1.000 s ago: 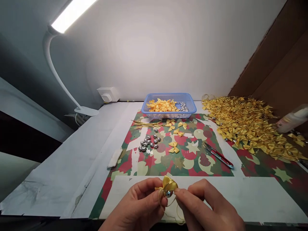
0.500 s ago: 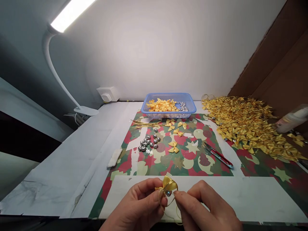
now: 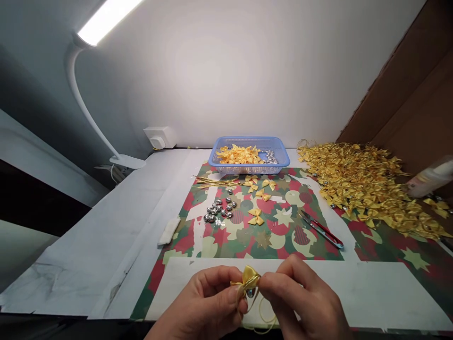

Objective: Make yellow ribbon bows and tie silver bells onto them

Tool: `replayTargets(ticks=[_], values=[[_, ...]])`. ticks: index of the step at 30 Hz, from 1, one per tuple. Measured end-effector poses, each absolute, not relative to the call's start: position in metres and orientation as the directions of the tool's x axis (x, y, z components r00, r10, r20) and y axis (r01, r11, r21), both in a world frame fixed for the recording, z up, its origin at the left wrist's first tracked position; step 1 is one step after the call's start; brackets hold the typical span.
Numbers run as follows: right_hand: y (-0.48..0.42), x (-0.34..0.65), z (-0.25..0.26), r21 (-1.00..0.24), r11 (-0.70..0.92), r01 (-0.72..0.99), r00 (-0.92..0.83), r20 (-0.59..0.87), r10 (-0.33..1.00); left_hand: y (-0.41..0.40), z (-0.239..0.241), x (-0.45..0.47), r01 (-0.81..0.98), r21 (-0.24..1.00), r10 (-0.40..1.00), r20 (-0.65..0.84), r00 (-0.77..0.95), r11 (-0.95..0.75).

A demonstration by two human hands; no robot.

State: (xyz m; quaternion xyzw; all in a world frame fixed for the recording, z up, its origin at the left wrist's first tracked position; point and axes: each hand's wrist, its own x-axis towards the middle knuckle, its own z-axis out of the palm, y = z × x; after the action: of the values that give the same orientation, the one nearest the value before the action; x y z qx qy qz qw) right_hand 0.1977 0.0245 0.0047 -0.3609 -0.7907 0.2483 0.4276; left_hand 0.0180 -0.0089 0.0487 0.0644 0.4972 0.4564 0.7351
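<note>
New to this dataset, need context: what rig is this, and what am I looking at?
No machine: it's a person's two bare hands, seen by a head-worn camera looking forward and down.

The left hand has a pinching grip on a yellow bow, with a silver bead just below. The right hand pinches what looks like gold cord at the bow's right edge.

On the patterned sheet lie loose bows, silver beads, gold strands and snips. Behind stands a blue basket of bows and beads; at right, a heap of bows.
</note>
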Motion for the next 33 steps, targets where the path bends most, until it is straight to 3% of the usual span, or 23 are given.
replayTargets(ticks=[11, 24, 33], values=[[0.0302, 0.2004, -0.0006, -0.845, 0.517, 0.14, -0.428, 0.419, 0.801, -0.0089, 0.0464, 0.0182, -0.65, 0.46, 0.723, -0.659, 0.207, 0.605], [0.0263, 0.2032, 0.0034, -0.698, 0.646, 0.31, -0.446, 0.493, 0.747, -0.0112, 0.0398, 0.0171, -0.607, 0.526, 0.752, -0.632, 0.19, 0.596], [0.0252, 0.2007, 0.0032, -0.717, 0.626, 0.306, -0.427, 0.484, 0.764, -0.0121, 0.0396, 0.0162, -0.602, 0.525, 0.742, -0.646, 0.179, 0.602]])
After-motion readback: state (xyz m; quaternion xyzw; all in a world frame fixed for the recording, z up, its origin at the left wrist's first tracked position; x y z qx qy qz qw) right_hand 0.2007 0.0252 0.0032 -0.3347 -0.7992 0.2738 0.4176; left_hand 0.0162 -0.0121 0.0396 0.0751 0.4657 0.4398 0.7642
